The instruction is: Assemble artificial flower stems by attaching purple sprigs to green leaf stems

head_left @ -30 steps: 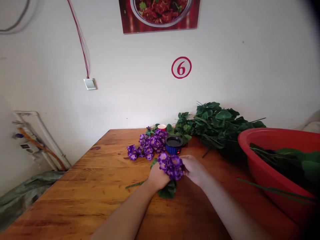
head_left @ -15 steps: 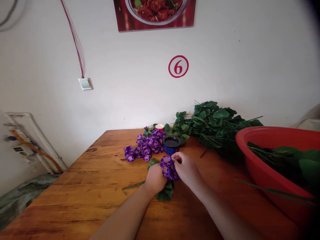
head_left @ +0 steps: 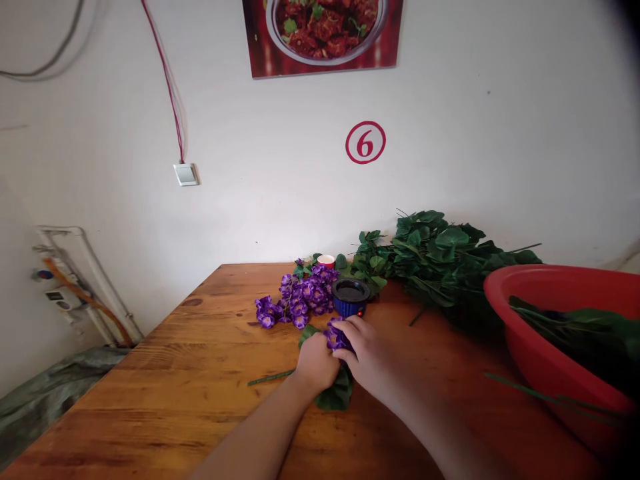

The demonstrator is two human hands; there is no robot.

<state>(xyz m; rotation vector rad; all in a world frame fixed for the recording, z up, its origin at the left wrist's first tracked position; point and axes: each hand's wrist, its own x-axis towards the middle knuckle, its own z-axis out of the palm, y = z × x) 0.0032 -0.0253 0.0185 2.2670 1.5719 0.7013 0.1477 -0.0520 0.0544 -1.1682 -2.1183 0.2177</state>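
My left hand [head_left: 317,363] is closed round the stem of an artificial flower; its green stem end [head_left: 270,378] sticks out to the left and leaves [head_left: 336,393] show below the fist. Purple blossoms [head_left: 336,335] of this flower lie between my two hands. My right hand [head_left: 361,347] curls over the blossoms from the right, its fingers bent round them. Just beyond my hands stands a small blue pot [head_left: 350,303] with a black top and a red light. A heap of purple flowers [head_left: 305,297] lies left of the pot.
A pile of green leaf stems [head_left: 443,250] lies at the back right against the wall [head_left: 300,167]. At right is a red basin [head_left: 520,320] holding more leaves. A small red-and-white cup [head_left: 326,261] stands behind the purple flowers on the wooden table [head_left: 200,373].
My right hand has gone from a fingertip pinch at the blossoms' upper edge to lying over them, covering more of them. My left hand keeps its hold. The view has shifted slightly.
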